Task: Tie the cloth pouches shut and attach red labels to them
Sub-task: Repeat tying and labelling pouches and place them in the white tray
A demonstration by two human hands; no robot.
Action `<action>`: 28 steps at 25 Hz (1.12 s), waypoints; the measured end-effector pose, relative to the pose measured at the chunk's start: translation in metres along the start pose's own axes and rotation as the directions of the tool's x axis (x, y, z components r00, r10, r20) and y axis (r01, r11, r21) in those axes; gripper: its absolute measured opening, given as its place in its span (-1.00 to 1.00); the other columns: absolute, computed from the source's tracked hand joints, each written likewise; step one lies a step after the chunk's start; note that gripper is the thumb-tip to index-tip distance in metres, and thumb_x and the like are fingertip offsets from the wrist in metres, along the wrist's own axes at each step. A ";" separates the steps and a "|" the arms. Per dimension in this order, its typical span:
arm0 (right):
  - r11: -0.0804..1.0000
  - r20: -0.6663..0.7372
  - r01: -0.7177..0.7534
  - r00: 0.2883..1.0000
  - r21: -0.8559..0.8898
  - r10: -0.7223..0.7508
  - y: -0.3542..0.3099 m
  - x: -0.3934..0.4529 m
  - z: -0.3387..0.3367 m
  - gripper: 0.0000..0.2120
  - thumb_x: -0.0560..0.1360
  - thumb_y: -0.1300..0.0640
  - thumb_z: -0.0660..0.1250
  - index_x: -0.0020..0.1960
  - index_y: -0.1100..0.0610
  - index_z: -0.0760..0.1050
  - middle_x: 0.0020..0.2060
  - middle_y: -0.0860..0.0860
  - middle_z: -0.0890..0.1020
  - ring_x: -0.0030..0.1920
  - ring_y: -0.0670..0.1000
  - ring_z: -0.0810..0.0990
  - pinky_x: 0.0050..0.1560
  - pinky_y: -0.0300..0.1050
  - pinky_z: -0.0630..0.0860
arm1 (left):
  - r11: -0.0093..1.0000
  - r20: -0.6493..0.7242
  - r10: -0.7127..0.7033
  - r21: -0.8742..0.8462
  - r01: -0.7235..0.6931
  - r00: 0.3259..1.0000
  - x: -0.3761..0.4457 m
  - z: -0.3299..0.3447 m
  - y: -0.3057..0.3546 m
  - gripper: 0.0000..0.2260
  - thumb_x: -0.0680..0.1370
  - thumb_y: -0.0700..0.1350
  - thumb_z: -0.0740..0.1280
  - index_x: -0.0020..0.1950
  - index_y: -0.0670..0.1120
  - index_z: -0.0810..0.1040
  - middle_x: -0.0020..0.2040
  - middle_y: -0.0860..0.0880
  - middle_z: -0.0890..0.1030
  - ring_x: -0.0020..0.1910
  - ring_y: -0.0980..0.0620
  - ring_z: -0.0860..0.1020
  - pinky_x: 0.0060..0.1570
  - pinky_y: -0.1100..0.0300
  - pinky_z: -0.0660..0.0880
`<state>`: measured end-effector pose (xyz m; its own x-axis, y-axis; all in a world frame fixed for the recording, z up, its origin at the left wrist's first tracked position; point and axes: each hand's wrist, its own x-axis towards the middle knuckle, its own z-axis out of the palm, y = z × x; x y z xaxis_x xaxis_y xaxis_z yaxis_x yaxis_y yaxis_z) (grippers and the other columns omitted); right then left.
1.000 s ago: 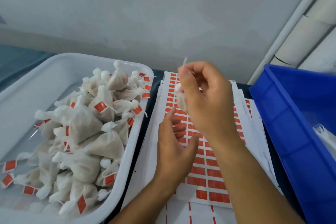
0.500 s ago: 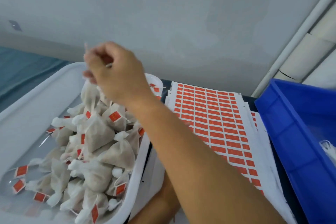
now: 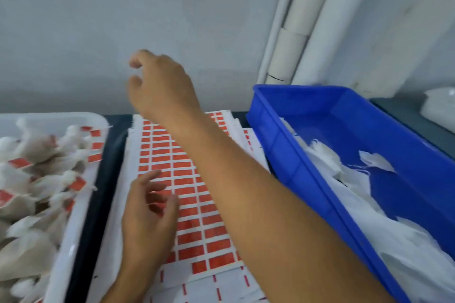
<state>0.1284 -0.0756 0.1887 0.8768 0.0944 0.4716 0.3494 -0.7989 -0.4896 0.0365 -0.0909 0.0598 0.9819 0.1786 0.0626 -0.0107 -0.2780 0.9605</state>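
A sheet of red labels (image 3: 187, 179) lies on the table in the middle. My left hand (image 3: 147, 219) rests on the sheet with fingers loosely bent, holding nothing. My right hand (image 3: 160, 86) hovers above the far end of the sheet, fingers relaxed and empty, its forearm crossing the sheet. A white tray (image 3: 73, 241) at the left holds several tied pouches (image 3: 37, 172) with red labels. A blue bin (image 3: 307, 174) at the right holds loose white cloth pouches (image 3: 369, 224).
A grey wall stands behind the table. White pipes (image 3: 302, 19) run up at the back right. A white object (image 3: 440, 108) sits beyond the blue bin. More label sheets (image 3: 209, 288) lie near the front edge.
My right hand let go of the labelled pouch over the white tray and swung back right, empty. The view has turned right toward the blue bin.
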 end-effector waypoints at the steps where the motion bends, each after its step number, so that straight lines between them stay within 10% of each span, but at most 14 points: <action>1: 0.994 -0.001 -0.068 0.998 -0.086 0.068 0.021 0.007 -0.016 -0.69 0.60 0.12 0.28 0.32 0.07 0.53 0.20 0.11 0.59 0.18 0.15 0.59 0.12 -0.06 0.50 | 0.988 -0.117 -0.108 0.101 0.120 0.987 0.032 -0.062 -0.024 -0.53 0.54 -0.07 0.49 0.25 0.32 0.33 -0.03 0.30 0.55 -0.12 0.17 0.59 -0.23 0.26 0.54; 8: 0.781 -0.039 -0.430 0.885 -0.453 0.464 0.166 -0.001 -0.121 -0.85 0.54 0.33 0.20 -0.08 0.12 0.47 -0.06 0.10 0.54 -0.04 0.16 0.52 -0.21 -0.11 0.42 | 0.995 -0.106 -0.027 0.093 0.037 0.994 -0.008 -0.060 -0.060 -0.50 0.52 -0.06 0.52 0.18 0.36 0.27 0.11 0.11 0.55 -0.14 0.08 0.58 -0.05 -0.08 0.66; 15: 0.609 0.291 -0.487 0.578 -0.626 0.762 0.211 -0.046 -0.163 -0.62 0.50 0.01 0.52 0.26 0.12 0.58 0.15 0.08 0.66 0.12 0.16 0.68 0.24 0.09 0.59 | 0.993 -0.053 -0.034 0.113 0.039 0.998 -0.005 -0.063 -0.066 -0.54 0.54 -0.08 0.50 0.28 0.20 0.33 0.12 0.04 0.55 -0.06 -0.05 0.61 -0.11 -0.19 0.67; 19: 0.590 0.318 -0.456 0.542 -0.666 0.778 0.219 -0.054 -0.147 -0.68 0.50 0.07 0.51 0.20 0.15 0.57 0.02 0.08 0.65 0.04 0.12 0.66 0.13 0.01 0.61 | 0.995 -0.033 -0.014 0.102 0.018 0.999 -0.005 -0.061 -0.065 -0.56 0.54 -0.12 0.50 0.30 0.11 0.38 0.19 -0.03 0.57 0.00 -0.12 0.61 -0.02 -0.19 0.63; 24: 0.565 0.113 -0.463 0.697 -0.683 0.708 0.237 -0.068 -0.126 -0.84 0.56 0.19 0.35 -0.16 0.16 0.41 -0.19 0.06 0.48 -0.29 0.02 0.43 -0.33 -0.11 0.37 | 0.995 -0.029 -0.027 0.099 0.030 0.999 -0.005 -0.060 -0.062 -0.57 0.54 -0.16 0.50 0.30 0.07 0.39 0.24 -0.10 0.59 0.03 -0.14 0.59 0.01 -0.22 0.60; 28: 0.529 0.180 -0.463 0.608 -0.711 0.774 0.248 -0.075 -0.125 -0.77 0.51 0.13 0.46 -0.19 0.11 0.42 -0.19 0.03 0.50 -0.27 0.04 0.47 -0.21 -0.04 0.45 | 0.994 -0.042 -0.014 0.112 0.019 0.999 -0.006 -0.061 -0.061 -0.58 0.54 -0.13 0.49 0.30 0.09 0.39 0.22 -0.08 0.59 0.01 -0.11 0.59 0.00 -0.19 0.60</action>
<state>0.1078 -0.3551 0.1232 0.8625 -0.4536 -0.2243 -0.4559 -0.8889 0.0442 0.0200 -0.0174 0.0169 0.9732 0.2218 0.0602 0.0290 -0.3785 0.9251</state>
